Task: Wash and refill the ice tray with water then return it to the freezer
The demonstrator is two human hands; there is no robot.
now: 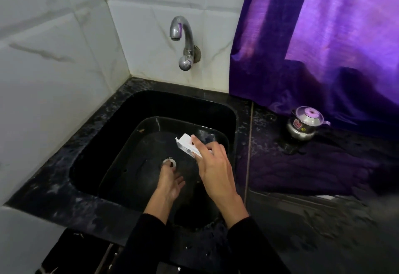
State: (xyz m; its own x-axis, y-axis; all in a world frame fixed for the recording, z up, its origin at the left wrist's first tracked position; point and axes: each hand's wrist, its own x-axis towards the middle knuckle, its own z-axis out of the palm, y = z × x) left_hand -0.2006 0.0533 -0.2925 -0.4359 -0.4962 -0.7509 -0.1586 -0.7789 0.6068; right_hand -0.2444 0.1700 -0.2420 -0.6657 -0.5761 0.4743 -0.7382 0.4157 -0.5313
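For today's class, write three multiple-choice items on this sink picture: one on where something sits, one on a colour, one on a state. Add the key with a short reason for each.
1. Where does the small steel pot with the lid stand?
A. inside the sink basin
B. on the dark counter right of the sink
C. under the tap

2. What colour is the curtain?
A. purple
B. green
C. white

3. What is the state of the tap?
A. running hard
B. no stream visible
C. removed from the wall

Key:
1 B, the small steel pot stands on the dark counter, beside the black sink basin.
2 A, the curtain by the wall is purple.
3 B, no stream shows below the metal wall tap, while the right hand holds the white plastic ice tray in its fingers and the left hand reaches to the drain.
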